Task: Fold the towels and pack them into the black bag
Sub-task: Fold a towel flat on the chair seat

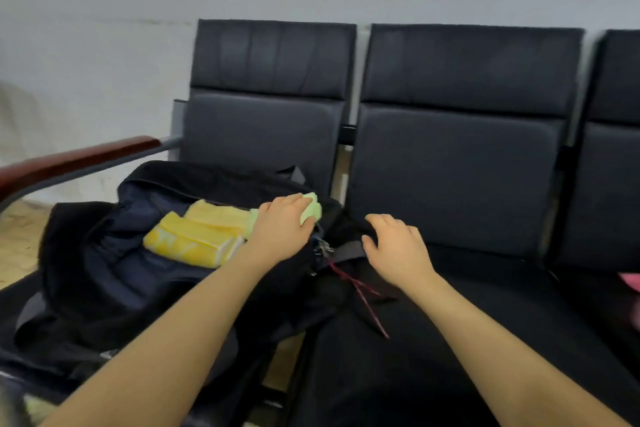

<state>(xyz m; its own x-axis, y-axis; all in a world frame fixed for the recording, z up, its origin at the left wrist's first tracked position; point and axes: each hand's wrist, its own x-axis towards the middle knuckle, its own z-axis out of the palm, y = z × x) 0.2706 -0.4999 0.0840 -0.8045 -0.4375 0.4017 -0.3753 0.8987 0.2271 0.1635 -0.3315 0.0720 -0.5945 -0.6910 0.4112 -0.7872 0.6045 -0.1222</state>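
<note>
- Black bag [104, 263]: lying unzipped on the leftmost seat of a row of dark padded chairs [457, 156], dark blue lining exposed, right end reaching toward the neighbouring seat.
- Yellow towels [197, 236]: two folded, side by side inside the bag's opening, resting on the lining.
- Green towel [311, 210]: pale, folded, at the right end of the opening, just beside the yellow pair; partly covered by the left hand.
- Left hand [284, 229]: palm down on the green towel, fingers bent over its top and thumb against its near edge, grasping it at the bag's rim.
- Right hand [398, 246]: released, fingers spread and relaxed, resting on the black fabric at the bag's right end, just above a grey strap [346, 250]; nothing held.
- Metal zip pulls [323, 248]: between the two hands, at the bag's edge.
- Red cord [360, 302]: trailing from the zip area across the black seat cushion toward the viewer.
- Wooden armrest [69, 163]: reddish-brown, on a grey metal frame, left of the bag.
- Pink object [632, 281]: at far right edge, cut off by the frame; cannot tell what.
</note>
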